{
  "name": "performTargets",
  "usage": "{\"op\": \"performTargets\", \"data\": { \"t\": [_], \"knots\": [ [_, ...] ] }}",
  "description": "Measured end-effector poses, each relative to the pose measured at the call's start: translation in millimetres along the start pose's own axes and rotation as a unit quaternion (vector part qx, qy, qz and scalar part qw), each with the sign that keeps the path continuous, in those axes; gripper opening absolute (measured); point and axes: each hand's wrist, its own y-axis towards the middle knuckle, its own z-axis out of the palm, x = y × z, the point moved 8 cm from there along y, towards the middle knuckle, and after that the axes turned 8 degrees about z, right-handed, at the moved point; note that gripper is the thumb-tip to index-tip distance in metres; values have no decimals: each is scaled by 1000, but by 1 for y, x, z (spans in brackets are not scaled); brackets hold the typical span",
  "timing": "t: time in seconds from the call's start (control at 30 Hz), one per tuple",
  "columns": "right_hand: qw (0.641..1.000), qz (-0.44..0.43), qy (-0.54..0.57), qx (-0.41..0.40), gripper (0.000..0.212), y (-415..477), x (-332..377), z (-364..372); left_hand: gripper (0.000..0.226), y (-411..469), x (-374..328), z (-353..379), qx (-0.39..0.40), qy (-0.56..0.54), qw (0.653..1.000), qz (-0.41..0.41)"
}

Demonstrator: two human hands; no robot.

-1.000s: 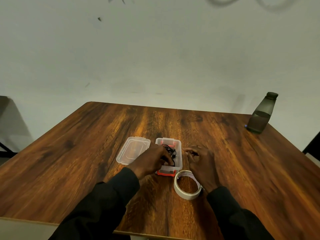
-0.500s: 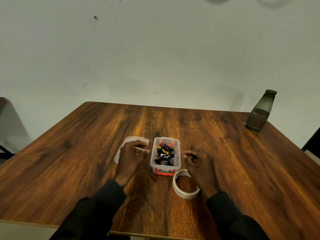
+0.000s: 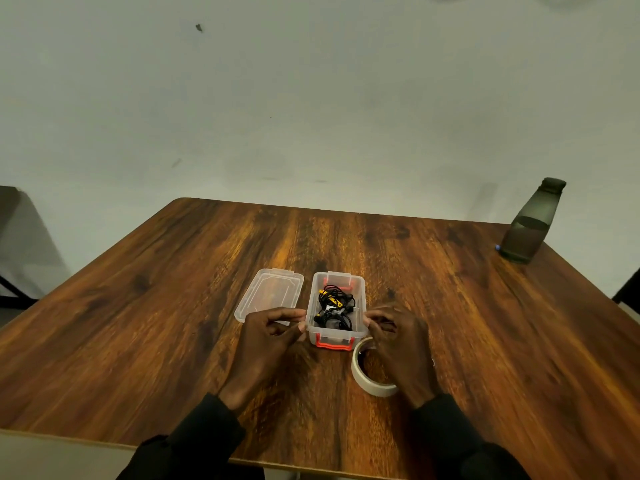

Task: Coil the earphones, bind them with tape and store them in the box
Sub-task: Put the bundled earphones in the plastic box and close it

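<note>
A small clear box [image 3: 360,289] with red latches stands open at the table's middle. Black earphones [image 3: 333,306] with yellow parts lie coiled inside it. Its clear lid [image 3: 272,292] lies flat just to the left. My left hand [image 3: 265,348] has curled fingers over the lid's near corner, with fingertips pressed on the box's left wall. My right hand [image 3: 398,344] presses curled fingers on the box's right wall. A roll of pale tape [image 3: 367,382] lies near the box's right front corner, partly under my right hand.
A dark bottle [image 3: 530,223] stands at the far right corner of the wooden table [image 3: 485,341]. The table's near edge runs just below my black sleeves. A pale wall rises behind the far edge.
My left hand came out of the box, leaving the earphones inside, reached to the lid, then returned to the box's left wall. My right hand stayed beside the box.
</note>
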Motion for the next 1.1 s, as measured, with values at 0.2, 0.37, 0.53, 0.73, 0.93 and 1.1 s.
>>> {"op": "performTargets", "data": {
  "t": [0.2, 0.37, 0.53, 0.73, 0.93, 1.1],
  "knots": [
    [999, -30, -2, -43, 21, -6, 2, -21, 21, 8, 17, -38, 2, 114, 993, -8],
    [998, -32, 3, -56, 25, -14, 1, -23, 24, 1, 31, -49, 70, 175, 982, 19],
    [998, -31, 18, -50, 30, -15, 9, -28, 20, 1, 23, -46, 67, 232, 969, 54],
    [997, -27, 16, -64, 28, -18, 11, -36, 12, 1, 11, -53, 10, 226, 969, 96],
    [998, -32, 8, -60, 30, -15, 14, -32, 18, -2, -25, -67, -112, 173, 963, 176],
    [999, -28, 22, -36, 27, -4, 16, -23, 17, -7, -28, -67, -163, 78, 976, 124]
  ]
}}
